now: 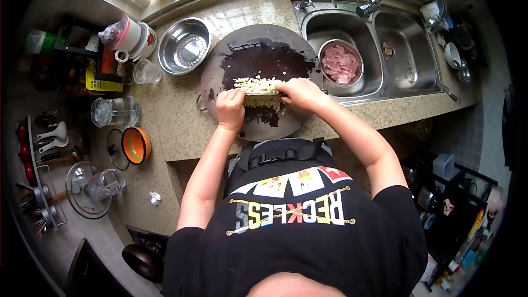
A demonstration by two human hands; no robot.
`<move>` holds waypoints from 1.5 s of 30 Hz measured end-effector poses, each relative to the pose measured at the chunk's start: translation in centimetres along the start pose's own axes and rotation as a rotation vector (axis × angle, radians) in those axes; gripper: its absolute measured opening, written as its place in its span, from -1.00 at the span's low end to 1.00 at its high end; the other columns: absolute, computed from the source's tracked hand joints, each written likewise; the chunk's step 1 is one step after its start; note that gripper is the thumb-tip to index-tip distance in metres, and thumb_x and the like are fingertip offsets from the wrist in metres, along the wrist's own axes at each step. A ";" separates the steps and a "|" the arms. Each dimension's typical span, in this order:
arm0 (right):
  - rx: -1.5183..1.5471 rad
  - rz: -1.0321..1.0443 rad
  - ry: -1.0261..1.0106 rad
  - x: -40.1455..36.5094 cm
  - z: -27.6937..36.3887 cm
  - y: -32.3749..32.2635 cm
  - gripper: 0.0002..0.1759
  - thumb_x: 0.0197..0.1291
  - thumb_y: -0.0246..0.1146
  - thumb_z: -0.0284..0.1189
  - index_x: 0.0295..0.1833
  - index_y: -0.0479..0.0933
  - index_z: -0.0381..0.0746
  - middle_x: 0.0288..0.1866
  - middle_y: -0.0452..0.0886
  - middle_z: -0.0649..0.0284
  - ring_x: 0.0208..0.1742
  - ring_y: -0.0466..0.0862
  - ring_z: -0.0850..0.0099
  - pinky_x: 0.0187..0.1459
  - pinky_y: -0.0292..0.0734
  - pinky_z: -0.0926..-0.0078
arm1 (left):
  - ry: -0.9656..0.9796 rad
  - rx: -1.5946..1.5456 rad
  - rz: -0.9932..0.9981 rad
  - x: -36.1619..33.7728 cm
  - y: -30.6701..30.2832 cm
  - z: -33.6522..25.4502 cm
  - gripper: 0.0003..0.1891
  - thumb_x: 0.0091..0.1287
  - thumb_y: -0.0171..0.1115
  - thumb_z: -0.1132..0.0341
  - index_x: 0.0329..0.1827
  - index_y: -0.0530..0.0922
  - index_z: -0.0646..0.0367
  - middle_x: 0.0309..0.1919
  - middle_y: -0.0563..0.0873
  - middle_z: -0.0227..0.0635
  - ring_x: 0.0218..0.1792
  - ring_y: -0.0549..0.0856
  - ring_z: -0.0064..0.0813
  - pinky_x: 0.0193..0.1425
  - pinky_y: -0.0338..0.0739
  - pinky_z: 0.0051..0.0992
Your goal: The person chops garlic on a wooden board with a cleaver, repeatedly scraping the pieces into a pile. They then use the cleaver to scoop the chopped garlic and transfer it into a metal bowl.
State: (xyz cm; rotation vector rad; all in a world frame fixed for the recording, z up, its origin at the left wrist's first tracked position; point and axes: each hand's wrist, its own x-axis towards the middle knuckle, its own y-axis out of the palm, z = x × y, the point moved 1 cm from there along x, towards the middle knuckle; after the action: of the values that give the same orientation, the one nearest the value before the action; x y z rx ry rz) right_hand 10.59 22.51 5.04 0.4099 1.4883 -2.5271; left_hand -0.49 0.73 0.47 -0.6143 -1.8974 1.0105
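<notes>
A round dark cutting board (300, 44), wet over its middle, lies on the counter before me. Across it a kitchen knife (262, 93) shows nearly edge-on, with finely chopped pale bits (254, 84), garlic-like, heaped along its far side. My right hand (301, 94) is closed around the knife at the handle end. At the other end of the blade, the fingers of my left hand (230, 109) are pressed together on it. More crumbs are scattered on the board just below the blade.
An empty steel bowl (184, 45) stands left of the board. In the left basin of the double sink (374, 91) sits a bowl of raw meat pieces (340, 64). A glass pitcher (116, 111) and an orange bowl (135, 146) are on the left counter.
</notes>
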 end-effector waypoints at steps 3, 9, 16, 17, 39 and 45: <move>-0.013 -0.031 -0.066 1.3 -0.2 -0.6 -0.74 0.19 0.31 -0.31 -0.02 0.62 -0.14 -0.23 0.72 0.03 -0.12 0.73 0.01 -0.09 0.62 0.06 | 0.021 -0.002 -0.108 1.0 -0.3 1.0 -0.80 0.05 0.16 0.54 -0.28 0.66 0.12 -0.30 0.75 -0.29 -0.20 0.72 -0.22 -0.07 0.58 -0.29; -0.045 -0.154 -0.198 1.6 -0.1 -3.3 -0.83 0.15 0.28 -0.34 -0.19 0.61 -0.18 -0.29 0.71 0.09 -0.17 0.72 0.05 -0.14 0.62 0.05 | -0.065 -0.038 0.014 3.4 -2.5 1.1 -0.84 0.14 0.25 0.56 -0.28 0.70 0.14 -0.30 0.77 -0.28 -0.20 0.74 -0.18 -0.07 0.60 -0.27; -0.033 -0.140 -0.140 1.8 -1.6 -3.7 -0.83 0.22 0.23 -0.34 -0.20 0.58 -0.21 -0.29 0.69 0.03 -0.15 0.69 -0.01 -0.14 0.58 0.03 | -0.113 -0.094 -0.106 5.1 -3.7 2.4 -0.59 0.18 0.35 0.55 0.14 0.65 0.18 0.03 0.66 -0.13 0.08 0.65 -0.13 0.19 0.53 -0.23; -0.034 -0.141 -0.146 1.6 -2.4 -3.3 -0.83 0.22 0.23 -0.34 -0.20 0.58 -0.21 -0.29 0.69 0.03 -0.15 0.69 -0.01 -0.14 0.58 0.03 | -0.115 -0.089 -0.109 4.9 -3.2 3.0 -0.59 0.18 0.35 0.55 0.14 0.65 0.18 0.03 0.66 -0.13 0.08 0.65 -0.13 0.19 0.53 -0.23; 0.241 -0.154 0.072 -1.3 -1.1 -1.6 -0.77 0.23 0.26 -0.36 -0.06 0.61 -0.22 -0.25 0.68 -0.06 -0.13 0.67 -0.08 -0.10 0.57 0.04 | -0.122 -0.294 -0.097 0.7 -0.9 -1.4 -0.88 0.15 0.31 0.56 -0.26 0.71 0.23 -0.25 0.77 -0.24 -0.16 0.73 -0.17 0.03 0.58 -0.22; 0.141 -0.147 -0.029 -1.0 -0.4 -1.8 -0.82 0.22 0.25 -0.39 -0.14 0.58 -0.26 -0.31 0.66 -0.07 -0.19 0.67 -0.08 -0.16 0.56 0.01 | -0.075 -0.170 -0.198 3.6 -3.5 -1.4 -0.68 0.05 0.40 0.60 -0.09 0.71 0.18 -0.23 0.69 -0.22 -0.12 0.69 -0.15 0.01 0.57 -0.22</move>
State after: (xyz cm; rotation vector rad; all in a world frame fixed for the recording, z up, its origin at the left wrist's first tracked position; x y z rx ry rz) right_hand 11.02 23.77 6.69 0.2918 1.3824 -2.7508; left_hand -1.12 2.04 5.49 -0.4785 -2.0794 0.7612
